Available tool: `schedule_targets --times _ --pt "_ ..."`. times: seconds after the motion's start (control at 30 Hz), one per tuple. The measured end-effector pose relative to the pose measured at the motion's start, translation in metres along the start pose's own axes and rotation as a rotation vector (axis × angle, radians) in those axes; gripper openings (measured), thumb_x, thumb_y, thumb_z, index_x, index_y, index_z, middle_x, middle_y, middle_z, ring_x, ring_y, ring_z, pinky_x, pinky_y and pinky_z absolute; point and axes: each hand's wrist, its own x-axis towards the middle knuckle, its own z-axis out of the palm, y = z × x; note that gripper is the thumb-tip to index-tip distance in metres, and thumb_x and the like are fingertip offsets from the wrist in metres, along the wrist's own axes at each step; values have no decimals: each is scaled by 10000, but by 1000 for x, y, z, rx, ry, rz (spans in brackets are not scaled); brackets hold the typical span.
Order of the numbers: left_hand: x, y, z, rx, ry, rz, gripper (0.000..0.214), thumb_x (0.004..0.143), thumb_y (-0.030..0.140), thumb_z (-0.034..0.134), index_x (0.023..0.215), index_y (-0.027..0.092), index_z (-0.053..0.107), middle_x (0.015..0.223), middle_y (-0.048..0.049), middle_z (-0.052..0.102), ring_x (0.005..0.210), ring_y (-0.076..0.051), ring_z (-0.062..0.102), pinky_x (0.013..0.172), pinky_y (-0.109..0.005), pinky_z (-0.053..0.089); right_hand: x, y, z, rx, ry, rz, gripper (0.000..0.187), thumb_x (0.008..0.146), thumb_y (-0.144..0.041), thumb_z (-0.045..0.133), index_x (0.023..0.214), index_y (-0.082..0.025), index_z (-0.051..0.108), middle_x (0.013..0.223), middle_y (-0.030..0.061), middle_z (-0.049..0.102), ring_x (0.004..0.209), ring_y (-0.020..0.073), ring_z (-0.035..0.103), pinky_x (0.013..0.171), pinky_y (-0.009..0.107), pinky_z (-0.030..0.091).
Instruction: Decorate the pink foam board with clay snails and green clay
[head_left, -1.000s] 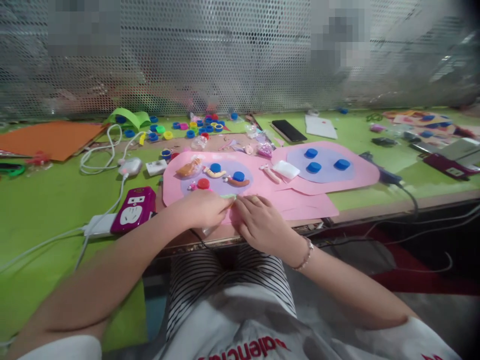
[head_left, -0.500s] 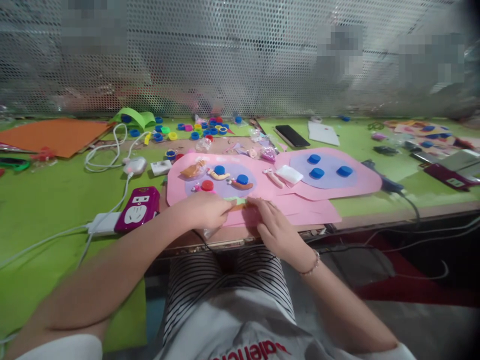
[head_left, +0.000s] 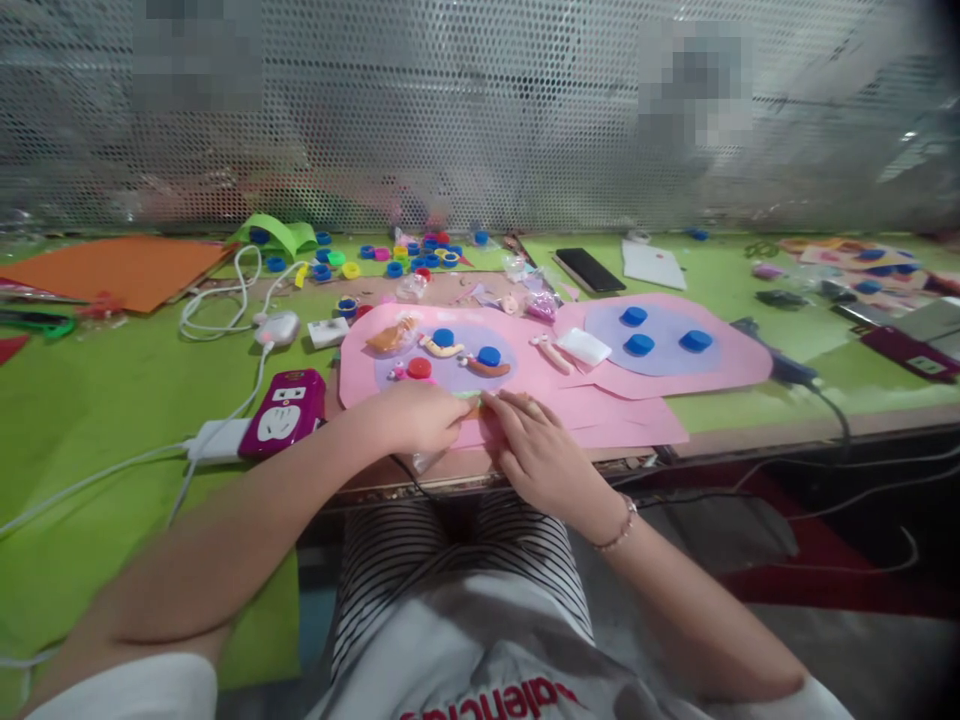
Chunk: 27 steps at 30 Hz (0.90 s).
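My left hand (head_left: 421, 418) rests at the near edge of the pink paper (head_left: 615, 424), its fingers curled together at a small light-green strip (head_left: 469, 396) with an orange part under it. My right hand (head_left: 541, 445) lies against the strip's other end, fingers stretched out and fairly flat. Most of the strip is hidden under the fingertips. Just beyond the hands, a lilac oval on a pink sheet bears a red cap (head_left: 419, 368), a blue cap (head_left: 489, 355) with a brown clay-like roll (head_left: 487, 370), and a cream roll (head_left: 441, 349).
On the right, another lilac oval (head_left: 666, 345) carries blue caps. A white packet (head_left: 585, 347) and pale pink roll (head_left: 553, 357) lie between the ovals. A purple power strip (head_left: 283, 413) with cables stands left. Behind are loose caps (head_left: 395, 269), a phone (head_left: 589, 270) and a mesh screen (head_left: 480, 120).
My right hand has slid slightly left, nearer my left hand, covering more of the green strip. My left hand stays at the strip. The view has shifted a little.
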Motion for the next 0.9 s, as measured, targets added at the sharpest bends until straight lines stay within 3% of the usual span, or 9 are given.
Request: schedule_targets --times 0.2,0.53,0.73,0.9 --pt "-1 -1 0 8 12 23 424 874 325 302 1215 239 540 958 -93 697 720 -221 617 558 -296 407 2 -1 2 -2 34 44 516 847 -181 352 1338 -23 381 1308 170 509 1244 278 395 1058 480 302" --pt "-2 -2 -2 8 -24 -5 446 876 343 289 1251 260 516 985 -98 681 738 -224 615 597 -305 424 1 -5 2 15 44 144 502 860 -182 333 1337 -35 388 1265 179 545 1238 286 408 1042 520 292" --pt "-2 0 -5 -9 -28 -1 441 872 339 308 1248 256 523 945 -105 687 708 -214 604 569 -291 397 -4 3 3 190 119 135 478 941 -277 285 1351 -48 368 1337 164 487 1279 253 378 1032 449 358" --pt "-3 0 -8 -31 -15 -1 423 867 337 311 1182 238 574 977 -104 690 741 -223 609 569 -297 392 -5 5 2 217 130 70 476 936 -259 288 1390 -116 314 1357 139 475 1324 248 333 1023 488 363"
